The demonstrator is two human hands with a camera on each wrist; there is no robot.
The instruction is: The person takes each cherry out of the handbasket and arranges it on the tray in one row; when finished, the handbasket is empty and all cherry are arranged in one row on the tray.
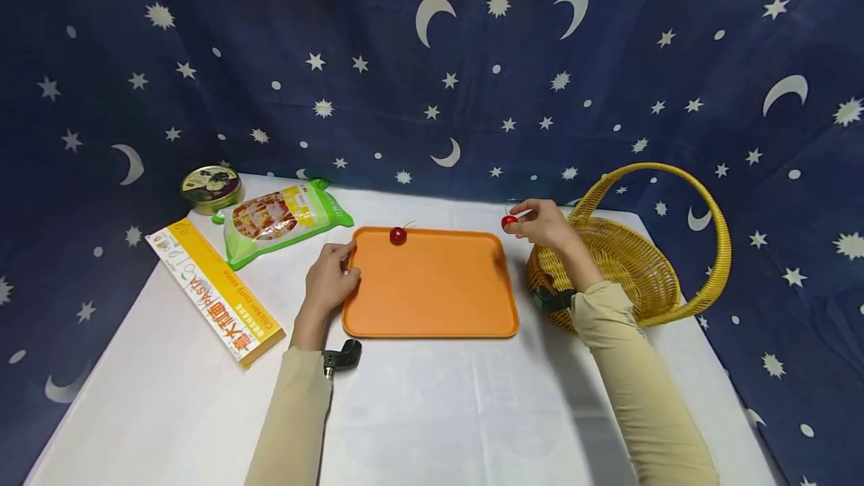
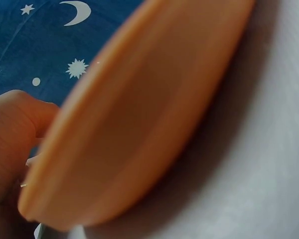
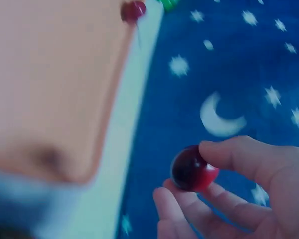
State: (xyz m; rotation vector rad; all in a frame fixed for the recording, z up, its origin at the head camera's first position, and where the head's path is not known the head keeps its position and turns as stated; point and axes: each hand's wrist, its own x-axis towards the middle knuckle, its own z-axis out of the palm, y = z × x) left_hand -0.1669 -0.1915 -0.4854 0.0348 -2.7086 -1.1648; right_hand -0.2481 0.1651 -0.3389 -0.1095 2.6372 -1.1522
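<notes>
My right hand pinches a red cherry between thumb and fingers, above the table by the tray's far right corner. In the head view that cherry shows just left of the fingertips. Another dark red cherry with a thin stem lies at the far edge of the orange tray, left of its middle. My left hand grips the tray's left rim, with the thumb at the edge. Close up in the left wrist view, the tray's outer wall hides part of the left hand.
A yellow wicker basket with a tall handle stands right of the tray, under my right forearm. On the left are a pasta box, a green food bag and a round tin. A starry blue cloth hangs behind the table.
</notes>
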